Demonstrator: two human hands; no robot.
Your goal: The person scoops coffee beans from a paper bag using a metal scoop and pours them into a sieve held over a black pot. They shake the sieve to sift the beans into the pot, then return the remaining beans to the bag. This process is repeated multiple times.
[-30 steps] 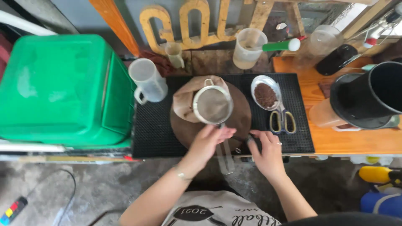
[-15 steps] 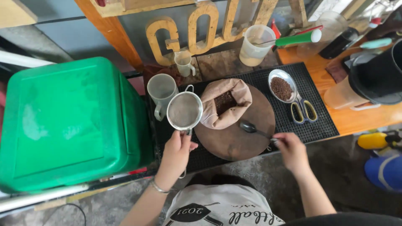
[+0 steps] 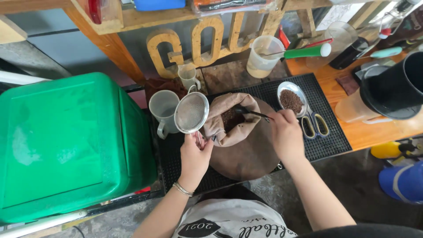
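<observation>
Left hand (image 3: 194, 155): closed on handle of mesh strainer (image 3: 191, 113), held level beside the cloth bag's mouth | Right hand (image 3: 286, 132): gripping spoon (image 3: 246, 112), bowl dipped into brown grounds in open cloth bag (image 3: 229, 120) between hands | Beyond strainer: grey jug (image 3: 162, 108) | Past right hand: metal dish (image 3: 291, 98) of grounds.

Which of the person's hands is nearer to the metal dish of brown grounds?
Right. The right hand holds a spoon just left of the metal dish; the left hand holds a mesh strainer beyond the open bag.
</observation>
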